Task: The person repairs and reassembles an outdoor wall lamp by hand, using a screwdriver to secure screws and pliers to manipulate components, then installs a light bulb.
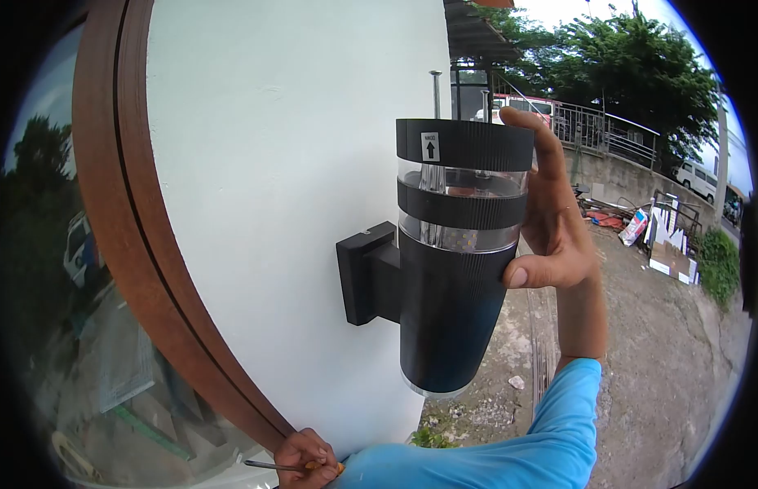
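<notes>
A black cylindrical wall lamp [456,306] with clear bands sits against the white wall on its square mounting base [358,273]. Its upper part bears a white sticker [430,147] with an upward arrow. Two long screws [435,96] stick up out of the lamp's top. My right hand [558,212] grips the lamp's right side, thumb on the near face and a finger reaching up to the rim. Low in view, beside the brown frame, my left hand [301,458] is closed around a screwdriver [269,465], whose thin shaft points left. An orange bit of its handle shows.
A curved brown frame [142,196] borders reflective glass [110,383] on the left. On the right lies rough ground [632,367] with piled scraps and cardboard [672,261]. Behind are a railing [607,130], trees and a parked white van [695,179].
</notes>
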The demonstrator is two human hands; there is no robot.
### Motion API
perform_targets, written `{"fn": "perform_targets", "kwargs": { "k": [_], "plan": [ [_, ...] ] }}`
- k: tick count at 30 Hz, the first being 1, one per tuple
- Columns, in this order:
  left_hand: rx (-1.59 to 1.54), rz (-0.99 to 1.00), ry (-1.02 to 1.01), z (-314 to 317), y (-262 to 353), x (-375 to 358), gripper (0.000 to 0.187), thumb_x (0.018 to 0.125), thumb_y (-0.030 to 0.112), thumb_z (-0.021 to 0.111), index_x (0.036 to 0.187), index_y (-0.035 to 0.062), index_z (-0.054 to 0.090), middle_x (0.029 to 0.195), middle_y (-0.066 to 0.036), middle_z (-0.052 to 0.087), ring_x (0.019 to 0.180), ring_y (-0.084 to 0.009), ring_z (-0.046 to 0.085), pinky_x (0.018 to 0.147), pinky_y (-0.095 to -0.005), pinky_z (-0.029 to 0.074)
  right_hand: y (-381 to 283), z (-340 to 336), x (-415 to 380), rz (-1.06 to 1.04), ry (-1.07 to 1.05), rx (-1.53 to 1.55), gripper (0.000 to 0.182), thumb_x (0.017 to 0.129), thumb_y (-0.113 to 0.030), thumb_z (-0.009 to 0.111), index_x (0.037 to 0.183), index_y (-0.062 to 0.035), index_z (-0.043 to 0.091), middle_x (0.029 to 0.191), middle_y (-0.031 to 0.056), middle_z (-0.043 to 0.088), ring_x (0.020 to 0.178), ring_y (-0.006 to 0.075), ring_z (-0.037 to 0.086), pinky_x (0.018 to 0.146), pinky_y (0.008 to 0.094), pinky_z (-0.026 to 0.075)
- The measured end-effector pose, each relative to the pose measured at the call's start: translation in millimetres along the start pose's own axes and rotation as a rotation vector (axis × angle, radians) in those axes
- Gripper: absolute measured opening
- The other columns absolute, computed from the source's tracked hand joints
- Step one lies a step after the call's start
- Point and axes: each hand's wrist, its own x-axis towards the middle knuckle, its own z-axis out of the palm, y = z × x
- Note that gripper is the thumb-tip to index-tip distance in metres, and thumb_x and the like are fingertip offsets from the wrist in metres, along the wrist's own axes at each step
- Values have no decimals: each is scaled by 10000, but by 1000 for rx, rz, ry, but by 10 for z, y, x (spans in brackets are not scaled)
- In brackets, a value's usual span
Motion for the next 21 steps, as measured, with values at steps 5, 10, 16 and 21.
{"fn": "perform_targets", "kwargs": {
  "k": [5,10,16,21],
  "plan": [
    [55,12,65,35,-35,-108,210,956,106,702,970,34,505,794,-72,502,546,-146,548,496,-312,496,121,-100,-104,91,39,-105,1268,647,-290,929,1628,-122,142,1493,230,472,1368,383,519,1141,525,438],
    [-20,102,195,-40,40,-62,357,1021,420,623,947,98,489,743,-24,452,506,-118,486,474,-294,466,102,-22,-79,41,60,14,1254,667,-291,921,1634,-140,137,1464,232,492,1351,378,534,1114,515,468],
    [26,23,97,-20,-271,-191,398,1021,488,599,941,108,510,880,-15,519,722,-150,560,733,-395,549,128,13,-120,74,93,-53,1199,714,-304,901,1633,-154,145,1438,228,505,1341,365,541,1102,507,480],
    [107,-129,56,-252,-275,-512,362,1029,381,633,876,87,490,848,-85,607,756,-186,607,886,-508,547,-100,269,19,163,156,-139,1193,721,-337,902,1629,-151,151,1440,229,500,1342,362,540,1104,516,472]
  ]
}}
